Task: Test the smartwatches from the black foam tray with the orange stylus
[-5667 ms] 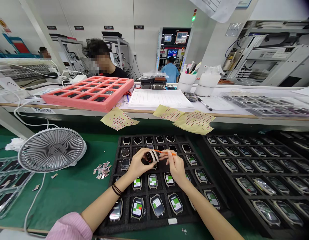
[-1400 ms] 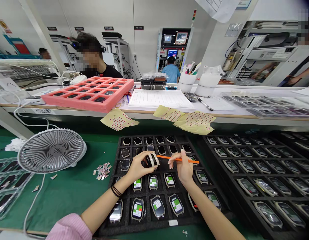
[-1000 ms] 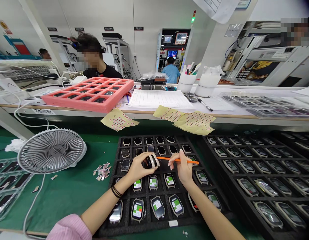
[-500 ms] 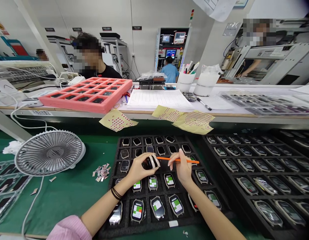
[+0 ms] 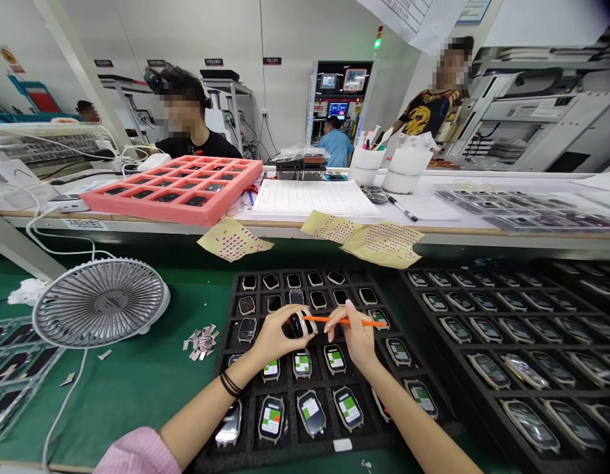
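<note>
With left hand (image 5: 276, 334), gripping a watch (image 5: 295, 326) above the black foam tray (image 5: 285, 451); with right hand (image 5: 358, 337), pinching an orange stick (image 5: 318, 319), pointed toward the watch's edge.

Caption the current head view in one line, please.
Left hand holds a watch while the right hand holds an orange stick to its edge.

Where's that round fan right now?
In the head view, the round fan is on the person's left, on the green work surface, with the small pile of scraps just to its right.
</note>
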Available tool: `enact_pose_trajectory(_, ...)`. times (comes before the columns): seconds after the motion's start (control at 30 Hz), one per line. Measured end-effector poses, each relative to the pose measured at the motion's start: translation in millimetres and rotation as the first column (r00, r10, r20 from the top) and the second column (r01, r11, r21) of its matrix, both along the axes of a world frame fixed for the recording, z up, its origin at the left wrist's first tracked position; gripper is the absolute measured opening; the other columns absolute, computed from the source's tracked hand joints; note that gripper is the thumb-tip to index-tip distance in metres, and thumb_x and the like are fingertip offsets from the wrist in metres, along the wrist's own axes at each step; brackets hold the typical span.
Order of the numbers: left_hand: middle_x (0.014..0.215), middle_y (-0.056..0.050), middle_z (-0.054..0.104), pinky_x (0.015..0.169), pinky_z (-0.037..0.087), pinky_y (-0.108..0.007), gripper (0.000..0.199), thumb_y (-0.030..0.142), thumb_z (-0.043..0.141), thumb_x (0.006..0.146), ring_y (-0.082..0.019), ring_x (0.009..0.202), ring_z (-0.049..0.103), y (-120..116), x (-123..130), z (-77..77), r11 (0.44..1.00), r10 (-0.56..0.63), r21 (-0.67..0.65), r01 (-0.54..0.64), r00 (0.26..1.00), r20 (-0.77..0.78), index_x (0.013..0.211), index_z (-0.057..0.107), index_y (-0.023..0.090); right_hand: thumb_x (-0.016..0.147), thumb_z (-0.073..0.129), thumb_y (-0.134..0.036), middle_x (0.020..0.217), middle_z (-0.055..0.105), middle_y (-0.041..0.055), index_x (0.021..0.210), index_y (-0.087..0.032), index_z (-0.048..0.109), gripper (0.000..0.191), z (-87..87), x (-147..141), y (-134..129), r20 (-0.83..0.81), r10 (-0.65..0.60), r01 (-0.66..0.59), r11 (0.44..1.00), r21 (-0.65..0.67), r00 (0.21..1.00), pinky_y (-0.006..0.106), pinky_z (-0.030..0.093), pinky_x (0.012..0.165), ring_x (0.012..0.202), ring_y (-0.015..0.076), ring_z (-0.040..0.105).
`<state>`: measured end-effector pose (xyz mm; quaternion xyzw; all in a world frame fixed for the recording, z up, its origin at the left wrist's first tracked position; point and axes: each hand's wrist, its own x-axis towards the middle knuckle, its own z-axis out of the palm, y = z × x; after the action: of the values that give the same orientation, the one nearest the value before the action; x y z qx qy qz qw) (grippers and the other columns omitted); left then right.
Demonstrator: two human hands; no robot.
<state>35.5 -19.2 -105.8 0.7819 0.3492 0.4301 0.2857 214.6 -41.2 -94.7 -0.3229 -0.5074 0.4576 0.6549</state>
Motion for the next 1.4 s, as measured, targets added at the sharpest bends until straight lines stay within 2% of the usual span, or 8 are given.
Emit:
enact_pose_trajectory(0.5, 0.109, -0.010, 0.068, 0.091, 0.051, -0.041, 0.045, 0.022, 0.074, 0.067, -0.025, 0.102, 0.064, 0.7, -1.0, -0.8, 1.000, 0.005, -0.005, -0.005, 1.000, 0.001, 0.110, 0.062, 0.018, 0.092, 0.045, -0.045, 0.049, 0.060, 0.0035, 0.052, -0.017, 0.066, 0.054, 0.9, -0.3, -0.9, 0.063, -0.034, 0.033, 0.999, 0.021, 0.997, 0.027, 0.042, 0.043, 0.038, 0.0121, 0.051)
enact_pose_trajectory(0.9, 0.108, -0.010, 0.069, 0.091, 0.051, -0.041, 0.042, 0.021, 0.074, 0.066, -0.026, 0.100, 0.064, -0.1, 0.8, 2.6, 0.999, 0.037, -0.012, -0.037, 0.999, -0.002, 0.107, 0.063, 0.018, 0.093, 0.041, -0.049, 0.045, 0.057, 0.0024, 0.054, -0.017, 0.065, 0.056, -3.7, -2.0, -4.7, 0.158, -0.046, 0.036, 0.997, 0.061, 0.986, 0.022, 0.035, 0.033, 0.034, 0.0102, 0.047)
enact_pose_trajectory(1.07, 0.107, -0.009, 0.069, 0.082, 0.054, -0.037, 0.044, 0.019, 0.072, 0.065, -0.025, 0.098, 0.065, -0.5, 1.5, 3.2, 0.995, 0.088, -0.041, -0.087, 0.996, 0.007, 0.108, 0.063, 0.018, 0.092, 0.039, -0.054, 0.045, 0.061, 0.0031, 0.060, -0.016, 0.067, 0.057, -5.9, -1.0, -3.0, 0.084, -0.017, 0.017, 1.000, 0.005, 0.996, 0.026, 0.044, 0.036, 0.034, 0.0133, 0.054)
enact_pose_trajectory(1.13, 0.108, -0.010, 0.068, 0.086, 0.053, -0.038, 0.044, 0.019, 0.073, 0.066, -0.025, 0.099, 0.064, -1.0, 1.8, 2.5, 0.998, 0.063, -0.023, -0.063, 0.998, 0.008, 0.109, 0.063, 0.018, 0.092, 0.037, -0.055, 0.051, 0.065, 0.0042, 0.063, -0.017, 0.066, 0.056, -4.8, 0.0, -0.2, 0.044, -0.066, 0.066, 0.998, -0.018, 0.997, 0.030, 0.053, 0.046, 0.042, 0.0161, 0.062)
enact_pose_trajectory(1.2, 0.108, -0.010, 0.068, 0.089, 0.051, -0.039, 0.043, 0.020, 0.073, 0.067, -0.025, 0.100, 0.063, -1.0, 1.8, 1.8, 0.999, 0.035, -0.001, -0.035, 0.999, 0.006, 0.109, 0.062, 0.018, 0.091, 0.044, -0.051, 0.065, 0.071, 0.0056, 0.064, -0.018, 0.063, 0.047, -3.4, 0.4, 3.5, 0.031, -0.089, 0.091, 0.994, -0.067, 0.996, 0.033, 0.058, 0.061, 0.060, 0.0191, 0.069)
enact_pose_trajectory(1.3, 0.107, -0.010, 0.067, 0.087, 0.051, -0.040, 0.042, 0.021, 0.073, 0.068, -0.025, 0.099, 0.062, -0.1, 1.3, 0.8, 0.998, 0.043, 0.045, -0.043, 0.999, 0.000, 0.108, 0.062, 0.018, 0.082, 0.064, -0.040, 0.086, 0.073, 0.0064, 0.069, -0.020, 0.052, 0.027, -3.0, -1.1, 8.3, 0.009, 0.029, -0.027, 0.986, -0.163, 1.000, 0.037, 0.057, 0.076, 0.085, 0.0224, 0.070)
enact_pose_trajectory(1.4, 0.102, -0.010, 0.066, 0.082, 0.052, -0.040, 0.040, 0.020, 0.072, 0.067, -0.025, 0.096, 0.061, 1.2, 0.2, -0.2, 0.992, 0.088, 0.090, -0.086, 0.996, -0.011, 0.106, 0.062, 0.018, 0.071, 0.076, -0.028, 0.101, 0.070, 0.0083, 0.071, -0.022, 0.041, 0.036, -6.4, -4.1, 9.9, 0.023, 0.166, -0.158, 0.966, -0.207, 0.986, 0.037, 0.056, 0.079, 0.100, 0.0240, 0.066)
